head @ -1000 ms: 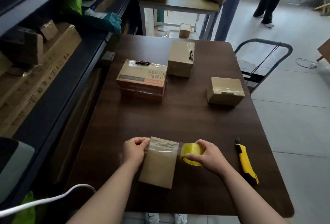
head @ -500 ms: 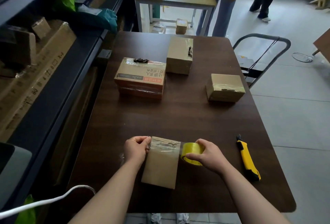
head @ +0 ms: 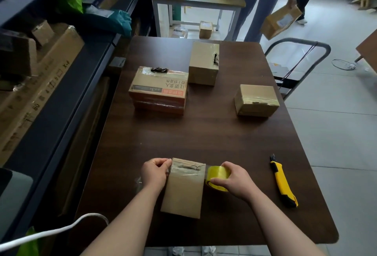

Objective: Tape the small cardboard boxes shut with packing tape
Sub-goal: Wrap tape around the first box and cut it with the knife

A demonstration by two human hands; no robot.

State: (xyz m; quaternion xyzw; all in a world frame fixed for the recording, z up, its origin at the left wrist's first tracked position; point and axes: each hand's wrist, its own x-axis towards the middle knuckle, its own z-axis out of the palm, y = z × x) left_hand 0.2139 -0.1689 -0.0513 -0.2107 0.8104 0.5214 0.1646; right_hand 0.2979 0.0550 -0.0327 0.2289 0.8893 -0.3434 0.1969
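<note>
Four boxes sit on the counter [head: 204, 137], and three of them look done: the printed box [head: 159, 90], the tall box [head: 204, 64] and the right box [head: 256, 100] each show a glossy sheen of tape. The fourth, the near box [head: 183, 192], lies close to the counter's front edge between both hands, with a strip of tape [head: 187, 171] stretched across its far end over the flap seam. The left grip [head: 155, 174] has its fingers curled over the near box's far left corner, seemingly pinning the tape's free end there. The right grip [head: 234, 182] is closed round the yellow roll [head: 217, 172], which sits against the near box's right side, with the strip uncut and joined to it. By my judgement this seam is roughly half taped; what is left is to carry the strip down the right side, cut it and press it flat. The knife [head: 283, 182] lies on the counter to the right of the roll, with no hand on it.
</note>
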